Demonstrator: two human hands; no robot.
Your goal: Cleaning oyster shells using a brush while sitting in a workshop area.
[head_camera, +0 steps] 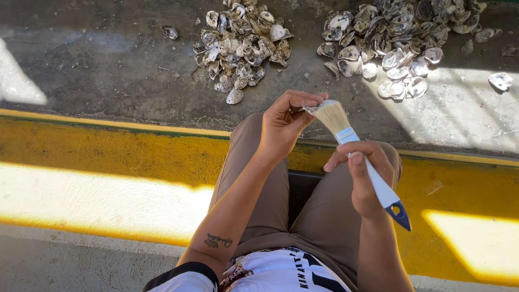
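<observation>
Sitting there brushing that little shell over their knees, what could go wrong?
The left hand pinches the small shell only with its fingertips, so a stroke of the brush might flick it loose onto the concrete floor. The right hand holds the brush mid-handle, so it may wobble. The shell edges could also scrape the fingers.

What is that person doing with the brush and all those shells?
A seated person holds a paintbrush in the right hand, its pale bristles up against a small shell pinched in the left hand. On the grey concrete floor ahead lie two heaps of oyster shells: a smaller pile on the left and a bigger pile on the right, partly in sunlight.
</observation>
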